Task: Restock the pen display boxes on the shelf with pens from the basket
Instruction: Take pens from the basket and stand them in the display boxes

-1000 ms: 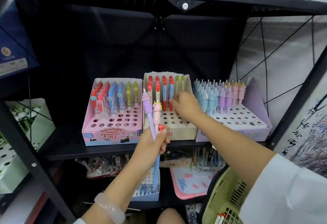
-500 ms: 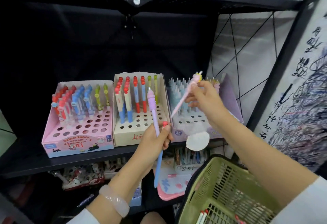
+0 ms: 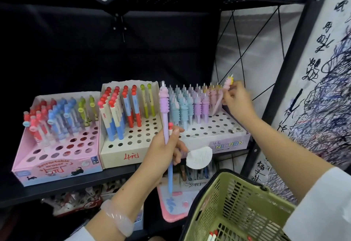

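Observation:
Three pen display boxes stand on the black shelf: a pink one (image 3: 57,166) at left, a cream one (image 3: 121,157) in the middle, and a lilac unicorn box (image 3: 228,143) at right. My right hand (image 3: 237,100) pinches a pink unicorn pen (image 3: 223,94) and holds it tilted, its tip at the back right holes of the unicorn box. My left hand (image 3: 165,151) grips a purple unicorn pen (image 3: 164,107), a red-topped pen (image 3: 170,127) and a blue one (image 3: 170,178), upright in front of the boxes. The green basket (image 3: 237,208) hangs at lower right.
A lower shelf holds more stationery boxes and a pink board (image 3: 171,208). A black upright post (image 3: 281,81) stands right of the unicorn box, next to a scribbled test paper (image 3: 322,107). A round white tag (image 3: 199,158) hangs off the shelf edge. Red-capped pens (image 3: 212,238) lie in the basket.
My right hand took the pink unicorn pen from my left hand's bundle and carried it right, to the back right of the unicorn box. The view swung right and closer.

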Demonstrator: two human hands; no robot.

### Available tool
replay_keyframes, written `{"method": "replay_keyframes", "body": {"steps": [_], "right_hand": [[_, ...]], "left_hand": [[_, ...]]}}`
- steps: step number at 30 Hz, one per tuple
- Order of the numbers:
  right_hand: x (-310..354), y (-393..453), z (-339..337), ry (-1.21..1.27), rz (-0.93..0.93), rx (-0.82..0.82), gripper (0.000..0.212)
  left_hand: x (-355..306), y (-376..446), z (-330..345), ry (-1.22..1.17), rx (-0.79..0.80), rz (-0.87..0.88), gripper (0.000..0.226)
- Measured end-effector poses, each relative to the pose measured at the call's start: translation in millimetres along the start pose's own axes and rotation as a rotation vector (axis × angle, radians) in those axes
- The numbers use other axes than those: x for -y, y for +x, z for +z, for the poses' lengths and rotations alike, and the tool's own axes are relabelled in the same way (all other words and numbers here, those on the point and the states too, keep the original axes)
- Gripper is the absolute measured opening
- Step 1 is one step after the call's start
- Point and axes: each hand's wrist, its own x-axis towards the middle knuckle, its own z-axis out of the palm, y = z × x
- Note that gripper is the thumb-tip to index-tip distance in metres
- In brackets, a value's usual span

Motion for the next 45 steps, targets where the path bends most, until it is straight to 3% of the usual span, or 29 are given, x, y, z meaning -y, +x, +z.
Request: {"method": "replay_keyframes", "body": {"steps": [12, 18, 26, 30, 34, 36, 39, 40, 42, 45], "right_hand": [[8.0, 7.3, 11.9, -0.191, -0.119, 0.091, 0.022], [2.5, 6.0, 17.6, -0.169, -0.024, 0.127, 0.022], [-1.0, -0.1, 23.7, -0.361, 0.031, 0.364, 0.029], [3.5, -9.9, 26.7, -0.385, 0.045, 0.267, 0.026], [43.8, -30.8, 23.4, -0.111, -0.04, -0.078, 0.013], [71.4, -49.5, 25.4, 0.097, -0.089, 0.052, 0.007], [102.0, -81.4, 34.3, 0.328, -0.003, 0.55, 0.01], [105.9, -88.8, 37.3, 0.346, 0.021, 0.647, 0.008], [107.2, -95.3, 41.6, 0.383, 0.045, 0.68, 0.003], [104.4, -86.5, 40.2, 0.505, 0.084, 0.549, 0.002]], "left_hand": [[16.5, 3.1, -5.8, 0.058, 0.002, -0.02, 0.021], [19.2, 0.8, -14.4, 0.041, -0.006, -0.017, 0.021], [16.1, -7.3, -15.7, -0.025, -0.009, -0.033, 0.022], [11.2, -12.0, -20.9, -0.021, -0.013, -0.04, 0.023], [7.0, -14.0, -22.1, -0.013, -0.014, -0.044, 0.023], [4.7, -14.0, -18.9, -0.018, -0.009, -0.046, 0.022], [2.4, -15.1, -12.8, -0.029, 0.012, -0.042, 0.022], [1.6, -15.9, -11.2, -0.033, 0.018, -0.042, 0.022], [0.5, -17.4, -10.0, -0.039, 0.025, -0.041, 0.02], [-0.5, -18.3, -12.0, -0.032, 0.035, -0.028, 0.011]]}}
